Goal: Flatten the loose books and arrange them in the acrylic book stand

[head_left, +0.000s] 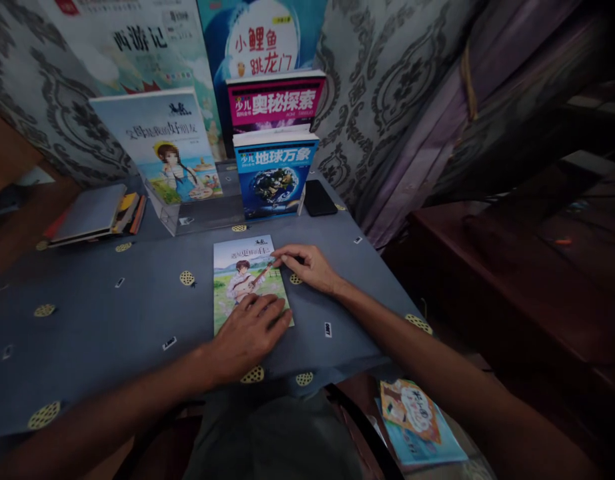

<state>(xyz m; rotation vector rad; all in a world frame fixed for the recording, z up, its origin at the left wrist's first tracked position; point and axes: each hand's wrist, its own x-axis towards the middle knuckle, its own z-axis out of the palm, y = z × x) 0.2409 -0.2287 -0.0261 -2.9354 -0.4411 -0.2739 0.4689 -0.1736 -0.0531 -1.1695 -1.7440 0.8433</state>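
A closed book (227, 287) with a guitar player on its cover lies flat on the cloth-covered table in front of me. My left hand (255, 327) rests palm down over its lower part, fingers spread. At the upper right edge of the cover is my right hand (307, 267), its thumb and fingertips drawn together at the edge. Whether a bit of the cover sits between those fingertips is too small to make out.
Behind stand a book (180, 160) on a clear stand (175, 220), a blue globe book (275, 180) and a magenta book (275, 103). A black phone (320, 198) lies beside them. Stacked books (90, 210) sit left; more books (417, 427) lie below the table's right side.
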